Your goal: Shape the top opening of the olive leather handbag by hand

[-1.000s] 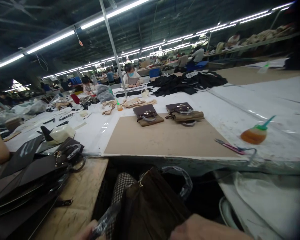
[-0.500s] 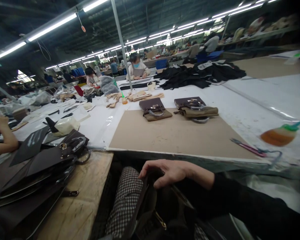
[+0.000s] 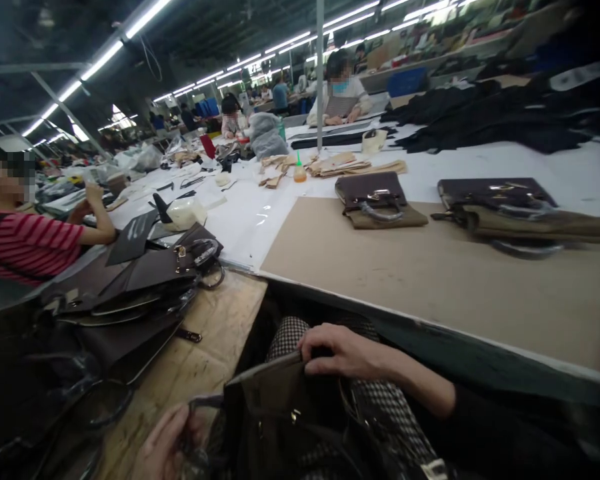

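A dark brown handbag [image 3: 280, 427] lies in my lap over checked trousers. My right hand [image 3: 343, 350] curls over the bag's top edge and grips it. My left hand [image 3: 163, 443] is at the bottom left, closed around the bag's plastic-wrapped handle [image 3: 200, 407]. Both hands are below the front edge of the worktable. Two more brown handbags [image 3: 380, 200] [image 3: 515, 210] lie flat on a tan board [image 3: 430, 280] on the table beyond my hands.
A stack of dark brown bags and leather pieces [image 3: 130, 293] sits on a wooden bench [image 3: 215, 333] to my left. A person in a red striped shirt [image 3: 25, 243] works at the far left. An orange glue bottle [image 3: 300, 172], tan leather pieces and black fabric [image 3: 480, 113] lie farther back; other people sit behind.
The view has swung left and down. My right hand stays on the bag's top edge, and my left hand has come into view holding the handle. The person in stripes now shows.
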Demonstrator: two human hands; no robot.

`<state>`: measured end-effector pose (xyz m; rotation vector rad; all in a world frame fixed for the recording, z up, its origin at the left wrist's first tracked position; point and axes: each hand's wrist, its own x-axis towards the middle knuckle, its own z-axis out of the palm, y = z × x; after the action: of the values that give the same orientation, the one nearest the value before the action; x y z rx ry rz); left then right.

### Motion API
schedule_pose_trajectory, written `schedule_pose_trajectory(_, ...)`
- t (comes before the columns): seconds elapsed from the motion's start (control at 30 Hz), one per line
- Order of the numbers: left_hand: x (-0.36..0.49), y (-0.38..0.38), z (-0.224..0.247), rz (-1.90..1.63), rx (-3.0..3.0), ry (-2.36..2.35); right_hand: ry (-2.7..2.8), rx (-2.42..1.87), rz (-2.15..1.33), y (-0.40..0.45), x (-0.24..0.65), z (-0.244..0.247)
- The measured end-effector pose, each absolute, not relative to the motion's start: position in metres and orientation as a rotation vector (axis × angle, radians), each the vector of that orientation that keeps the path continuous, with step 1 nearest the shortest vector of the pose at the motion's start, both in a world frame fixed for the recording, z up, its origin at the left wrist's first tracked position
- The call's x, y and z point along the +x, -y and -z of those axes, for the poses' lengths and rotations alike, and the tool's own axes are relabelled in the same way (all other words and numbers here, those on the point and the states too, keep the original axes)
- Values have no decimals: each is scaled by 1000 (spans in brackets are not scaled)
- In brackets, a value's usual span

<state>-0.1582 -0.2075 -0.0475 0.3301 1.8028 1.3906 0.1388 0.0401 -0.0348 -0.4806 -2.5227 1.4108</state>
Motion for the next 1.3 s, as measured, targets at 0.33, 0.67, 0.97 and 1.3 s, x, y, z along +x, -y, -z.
schedule_pose_trajectory(0.33, -102, 148, -41, -750, 1208, -2052, 2405, -629, -1380, -39, 118, 54)
schedule_pose_trajectory(0.67, -106, 112, -19, -557, 1242, -1773, 2174, -665, -1527, -33, 133, 54)
schedule_pose_trajectory(0.97, -107, 111, -17, -590, 1251, -1763, 2233, -821, -1359, -27, 126, 59)
schedule_pose_trajectory(1.3, -107, 111, -14, -422, 1459, -1923, 2308, -1031, -1130, -13, 117, 63)
